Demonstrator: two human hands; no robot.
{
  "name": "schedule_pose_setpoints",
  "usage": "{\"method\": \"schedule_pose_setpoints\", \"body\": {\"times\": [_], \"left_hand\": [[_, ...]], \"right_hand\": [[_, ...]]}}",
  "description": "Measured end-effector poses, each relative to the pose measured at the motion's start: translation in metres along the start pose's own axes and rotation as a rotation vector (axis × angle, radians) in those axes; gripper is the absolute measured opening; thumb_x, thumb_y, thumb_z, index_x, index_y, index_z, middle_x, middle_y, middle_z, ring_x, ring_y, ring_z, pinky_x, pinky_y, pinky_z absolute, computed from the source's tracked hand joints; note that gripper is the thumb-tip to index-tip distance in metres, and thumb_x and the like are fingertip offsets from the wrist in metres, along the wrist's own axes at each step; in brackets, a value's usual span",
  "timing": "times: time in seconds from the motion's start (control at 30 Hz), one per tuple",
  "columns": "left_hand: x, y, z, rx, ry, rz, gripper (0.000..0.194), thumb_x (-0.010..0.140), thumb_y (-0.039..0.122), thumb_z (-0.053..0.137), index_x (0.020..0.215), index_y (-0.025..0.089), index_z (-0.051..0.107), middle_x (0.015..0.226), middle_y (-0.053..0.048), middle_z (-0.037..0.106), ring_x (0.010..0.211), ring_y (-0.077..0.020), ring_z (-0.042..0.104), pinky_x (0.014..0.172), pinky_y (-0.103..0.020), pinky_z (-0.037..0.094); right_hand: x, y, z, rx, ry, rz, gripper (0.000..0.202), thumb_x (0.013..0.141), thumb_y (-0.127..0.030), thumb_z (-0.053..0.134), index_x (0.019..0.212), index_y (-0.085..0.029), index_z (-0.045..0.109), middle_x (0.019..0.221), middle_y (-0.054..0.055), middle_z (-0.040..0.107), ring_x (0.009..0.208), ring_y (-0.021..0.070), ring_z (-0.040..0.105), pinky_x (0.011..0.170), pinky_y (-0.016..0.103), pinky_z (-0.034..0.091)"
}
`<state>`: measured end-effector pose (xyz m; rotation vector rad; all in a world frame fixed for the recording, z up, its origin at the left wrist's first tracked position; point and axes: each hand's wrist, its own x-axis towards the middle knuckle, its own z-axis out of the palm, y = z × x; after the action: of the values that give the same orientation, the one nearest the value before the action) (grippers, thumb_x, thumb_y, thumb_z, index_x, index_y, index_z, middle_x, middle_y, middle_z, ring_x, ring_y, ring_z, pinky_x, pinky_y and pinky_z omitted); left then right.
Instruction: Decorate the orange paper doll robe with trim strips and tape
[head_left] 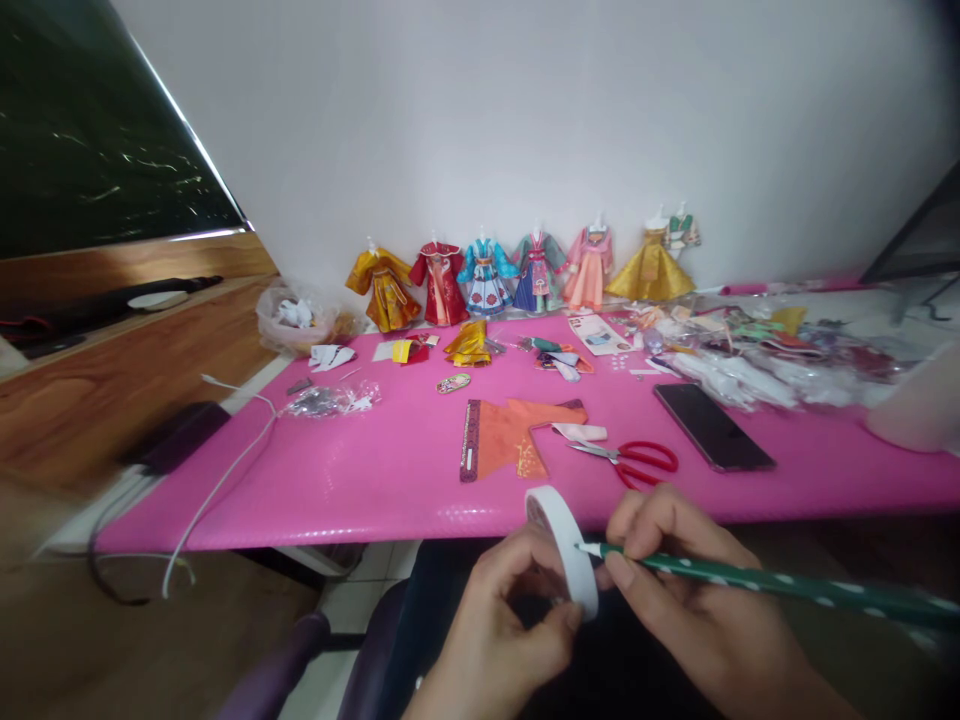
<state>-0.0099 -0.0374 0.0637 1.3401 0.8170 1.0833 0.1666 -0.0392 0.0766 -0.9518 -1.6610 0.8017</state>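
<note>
My left hand [510,605] grips a roll of white tape [574,560] by its rim, held on edge in front of the table. A green pen with white dots [735,575] is pinched in my right hand [682,590], and its white tip meets the outer face of the roll. Beyond them an orange garment piece [506,435] with dark patterned trim lies flat on the pink table [360,490]. Red-handled scissors [641,460] lie to its right, beside a small pale cloth piece [581,432].
A dark phone [712,427] lies to the right. Several small dressed figures, one being a red dress [439,285], stand along the wall. Plastic-wrapped pieces [750,375] pile up at the right, and a white cable [225,475] crosses the left edge.
</note>
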Motion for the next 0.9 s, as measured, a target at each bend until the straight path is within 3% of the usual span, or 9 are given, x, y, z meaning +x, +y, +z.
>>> {"method": "schedule_pose_setpoints", "body": {"times": [0.9], "left_hand": [[0.0023, 0.0038, -0.0011, 0.074, -0.013, 0.047, 0.016, 0.068, 0.005, 0.063, 0.077, 0.017, 0.066, 0.077, 0.0, 0.064, 0.07, -0.013, 0.056, 0.066, -0.023, 0.045]], "right_hand": [[-0.0003, 0.0006, -0.0016, 0.048, -0.002, 0.015, 0.016, 0.095, -0.017, 0.049, 0.083, -0.026, 0.044, 0.077, -0.001, 0.049, 0.064, 0.0159, 0.052, 0.054, 0.028, 0.048]]}}
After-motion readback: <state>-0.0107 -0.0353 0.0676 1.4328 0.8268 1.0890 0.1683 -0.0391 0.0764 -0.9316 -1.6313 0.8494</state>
